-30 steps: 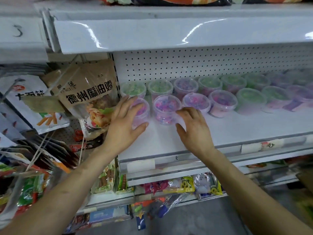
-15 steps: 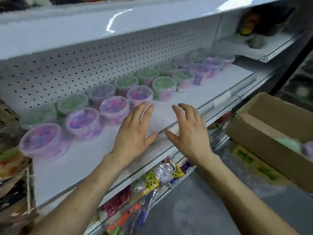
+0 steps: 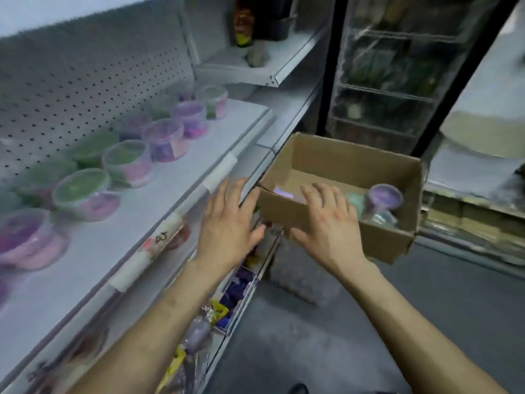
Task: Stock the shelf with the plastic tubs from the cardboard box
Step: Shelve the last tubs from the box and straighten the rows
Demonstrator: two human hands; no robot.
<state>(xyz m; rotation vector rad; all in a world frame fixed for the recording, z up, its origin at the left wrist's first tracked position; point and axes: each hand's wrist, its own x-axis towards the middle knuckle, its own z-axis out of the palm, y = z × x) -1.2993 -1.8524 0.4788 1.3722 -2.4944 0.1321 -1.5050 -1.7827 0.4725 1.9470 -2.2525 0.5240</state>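
Observation:
An open cardboard box (image 3: 335, 166) sits at the right of the white shelf (image 3: 159, 200). Inside it, at the right end, stand a purple-lidded plastic tub (image 3: 383, 196) and a pale green one (image 3: 355, 201). Several tubs with green and purple contents (image 3: 164, 139) line the shelf in two rows. My left hand (image 3: 227, 223) hovers with fingers spread at the shelf's front edge, holding nothing. My right hand (image 3: 326, 223), also spread and empty, is over the box's near wall.
A glass-door cooler (image 3: 383, 81) stands behind the box. Lower shelves hold packaged snacks (image 3: 216, 311). A smaller upper shelf (image 3: 255, 61) carries a bottle. Grey floor (image 3: 312, 336) lies below my arms. Another shelf unit (image 3: 468, 211) is at the right.
Both hands have left the tubs on the shelf and swung right toward the box. The view has turned right, bringing the box's inside into sight.

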